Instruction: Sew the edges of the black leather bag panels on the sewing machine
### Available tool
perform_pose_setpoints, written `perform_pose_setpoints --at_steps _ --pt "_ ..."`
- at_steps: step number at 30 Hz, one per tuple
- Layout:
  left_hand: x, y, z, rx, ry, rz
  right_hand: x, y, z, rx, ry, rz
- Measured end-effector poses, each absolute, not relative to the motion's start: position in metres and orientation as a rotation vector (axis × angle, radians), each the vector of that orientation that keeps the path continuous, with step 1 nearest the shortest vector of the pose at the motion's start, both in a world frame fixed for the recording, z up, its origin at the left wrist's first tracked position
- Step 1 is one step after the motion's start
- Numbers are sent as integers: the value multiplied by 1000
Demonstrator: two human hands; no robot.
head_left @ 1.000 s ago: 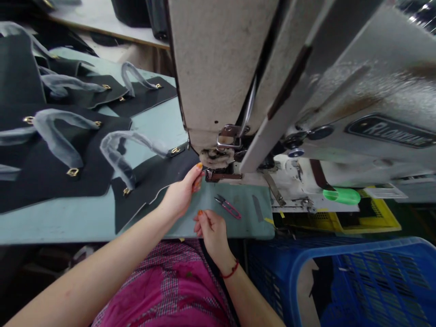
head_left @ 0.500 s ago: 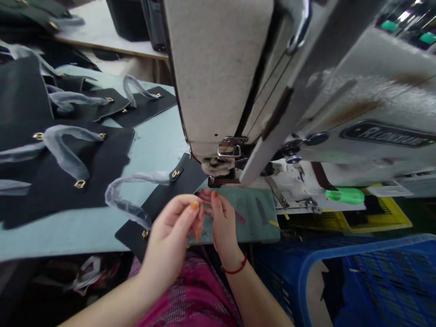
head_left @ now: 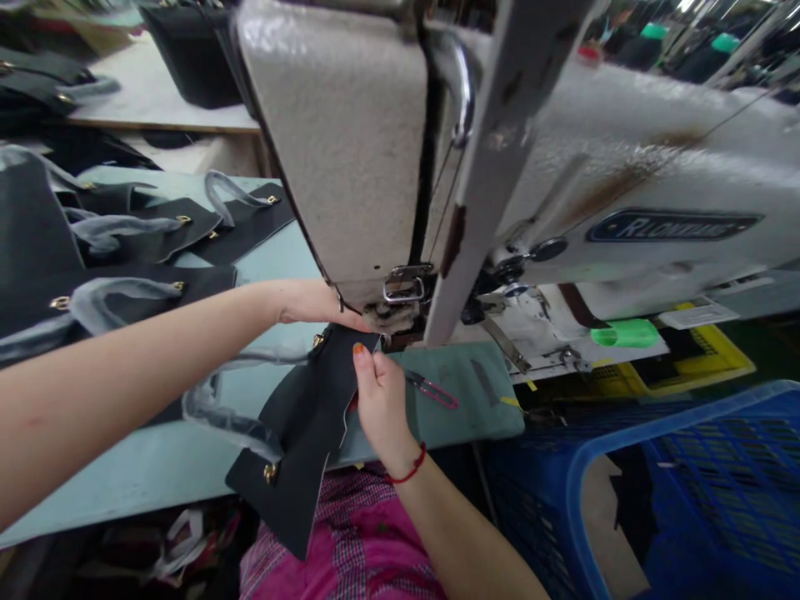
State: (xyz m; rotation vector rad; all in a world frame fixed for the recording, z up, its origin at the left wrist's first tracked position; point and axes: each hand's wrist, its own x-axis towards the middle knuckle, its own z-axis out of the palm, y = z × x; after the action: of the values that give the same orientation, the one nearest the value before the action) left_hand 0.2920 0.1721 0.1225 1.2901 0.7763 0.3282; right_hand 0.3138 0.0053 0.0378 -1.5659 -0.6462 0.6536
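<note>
Black leather panel [head_left: 312,417] is the piece in hand: it hangs off the front edge of the pale green table [head_left: 125,467], its upper corner raised to the needle area [head_left: 400,315] of the grey sewing machine [head_left: 350,150], its lower end drooping over the person's lap. I note the right hand [head_left: 378,400] pinching the panel's right edge between thumb and fingers, a firm closed grasp, with a red cord bracelet [head_left: 409,471] at the wrist. The left hand [head_left: 306,302] lies at the panel's top corner, directly under the machine head, fingertips pointing towards the needle area; I cannot tell whether it grips the leather or merely rests on it. A plastic-wrapped handle [head_left: 231,421] loops off the panel to the left, fixed by a gold ring [head_left: 270,472] near the lower end. Red-handled thread snips [head_left: 431,389] lie on the table just right of the right hand. Further black panels with wrapped handles [head_left: 156,233] are spread over the far left of the table; a blue plastic crate [head_left: 656,492] stands low on the right. Risks, in my judgement: the left fingertips sit very close to the needle, and any run of the machine could catch them; the unsupported weight hanging over the edge could drag the corner askew; the loose handle loop could snag on the table edge; a careless sweep of the right hand could knock the snips.
</note>
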Motion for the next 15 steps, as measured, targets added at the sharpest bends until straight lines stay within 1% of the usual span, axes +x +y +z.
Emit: perform_pose_setpoints --at_steps 2,4,9,15 --pt "288 173 113 1402 631 138 318 3 41 -1574 -668 655" --pt "284 174 99 1472 522 38 322 0 43 -1577 -676 686" --pt "274 165 73 1490 539 46 340 -9 47 -1518 -670 883" --pt "268 139 81 1530 578 155 372 -14 51 -1493 -733 1145"
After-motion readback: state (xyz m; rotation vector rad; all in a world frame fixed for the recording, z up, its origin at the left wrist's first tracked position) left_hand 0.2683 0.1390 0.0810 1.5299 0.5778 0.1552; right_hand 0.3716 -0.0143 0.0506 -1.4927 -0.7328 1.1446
